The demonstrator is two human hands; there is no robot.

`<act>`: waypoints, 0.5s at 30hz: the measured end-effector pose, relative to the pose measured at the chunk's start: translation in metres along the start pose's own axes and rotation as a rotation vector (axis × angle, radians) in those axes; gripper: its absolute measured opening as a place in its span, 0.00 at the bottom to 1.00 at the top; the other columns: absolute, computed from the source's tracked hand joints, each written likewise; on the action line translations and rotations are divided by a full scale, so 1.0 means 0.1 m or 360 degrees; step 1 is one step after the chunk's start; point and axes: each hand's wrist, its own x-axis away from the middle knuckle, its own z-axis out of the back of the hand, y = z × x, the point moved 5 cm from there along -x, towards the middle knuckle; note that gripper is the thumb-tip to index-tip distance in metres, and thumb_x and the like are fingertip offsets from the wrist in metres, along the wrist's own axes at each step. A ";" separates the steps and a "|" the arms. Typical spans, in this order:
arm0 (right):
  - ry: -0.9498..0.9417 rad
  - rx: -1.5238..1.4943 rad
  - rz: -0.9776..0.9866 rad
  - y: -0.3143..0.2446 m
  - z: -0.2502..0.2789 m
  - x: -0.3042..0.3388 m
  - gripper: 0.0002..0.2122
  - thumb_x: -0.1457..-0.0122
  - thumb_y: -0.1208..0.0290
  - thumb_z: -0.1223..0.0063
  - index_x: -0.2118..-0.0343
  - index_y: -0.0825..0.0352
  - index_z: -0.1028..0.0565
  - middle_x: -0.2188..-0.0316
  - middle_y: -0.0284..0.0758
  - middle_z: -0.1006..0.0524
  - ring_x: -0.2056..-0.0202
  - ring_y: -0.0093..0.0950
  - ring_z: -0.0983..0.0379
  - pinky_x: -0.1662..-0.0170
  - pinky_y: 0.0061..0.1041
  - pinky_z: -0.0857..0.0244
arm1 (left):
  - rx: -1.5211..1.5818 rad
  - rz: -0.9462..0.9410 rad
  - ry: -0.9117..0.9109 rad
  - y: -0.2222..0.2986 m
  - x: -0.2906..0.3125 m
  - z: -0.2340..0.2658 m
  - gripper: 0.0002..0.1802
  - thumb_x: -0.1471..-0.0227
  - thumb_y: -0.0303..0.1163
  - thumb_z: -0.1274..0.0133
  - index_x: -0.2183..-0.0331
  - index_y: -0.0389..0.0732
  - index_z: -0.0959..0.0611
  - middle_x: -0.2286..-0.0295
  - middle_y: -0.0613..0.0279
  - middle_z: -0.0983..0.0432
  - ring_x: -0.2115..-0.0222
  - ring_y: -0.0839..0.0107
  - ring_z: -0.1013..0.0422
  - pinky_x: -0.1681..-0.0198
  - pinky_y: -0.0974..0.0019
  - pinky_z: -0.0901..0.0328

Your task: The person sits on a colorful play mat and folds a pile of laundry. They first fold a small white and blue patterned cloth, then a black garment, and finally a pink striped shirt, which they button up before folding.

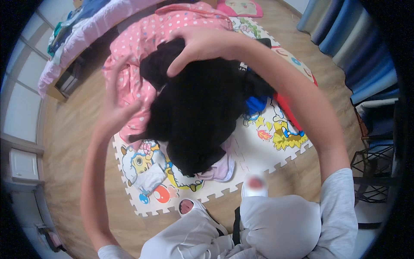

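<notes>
A large black garment (198, 108) lies bunched up in front of me, over a printed foam mat (258, 162) and part of a pink polka-dot cloth (125, 39). At its upper part is my right hand (200, 43), thumb and fingers spread apart with the black fabric showing between them. Left of the garment, above the pink cloth, my left hand (118, 105) is blurred, its fingers apart and nothing in them. Pale lilac cloth (225, 168) sticks out from under the garment's near end. A small white folded cloth (151, 178) rests on the mat nearby.
Blue fabric (256, 105) and a red item (286, 112) lie right of the garment, partly behind my right arm. A bed with pink bedding (86, 36) stands far left. Blue curtains (362, 56) hang at right, above a black metal rack (371, 172). My slippered feet are at the mat's near edge.
</notes>
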 end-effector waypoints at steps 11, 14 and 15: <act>0.0380 -0.1207 0.0316 0.55 -0.67 0.46 0.41 0.53 0.72 0.35 0.36 0.61 0.46 0.38 0.38 0.41 0.39 0.31 0.44 0.38 0.30 0.49 | 0.0074 0.0047 -0.0165 0.45 -0.38 -0.04 0.31 0.67 0.19 0.32 0.56 0.39 0.22 0.61 0.67 0.25 0.59 0.76 0.29 0.50 0.71 0.37; 0.0050 -0.0760 0.0015 0.92 -1.12 0.57 0.44 0.56 0.68 0.32 0.35 0.61 0.46 0.38 0.38 0.41 0.38 0.33 0.45 0.37 0.29 0.52 | 0.0424 0.0190 -0.0010 0.49 -0.33 0.10 0.32 0.65 0.18 0.37 0.52 0.37 0.24 0.59 0.64 0.26 0.57 0.74 0.30 0.49 0.70 0.36; 0.0023 -0.1124 -0.0014 0.96 -1.26 0.55 0.45 0.56 0.67 0.31 0.36 0.64 0.46 0.38 0.41 0.40 0.37 0.33 0.46 0.37 0.30 0.53 | 0.0580 0.0257 0.0055 0.51 -0.28 0.15 0.33 0.64 0.18 0.39 0.51 0.36 0.25 0.59 0.62 0.26 0.56 0.73 0.29 0.50 0.70 0.36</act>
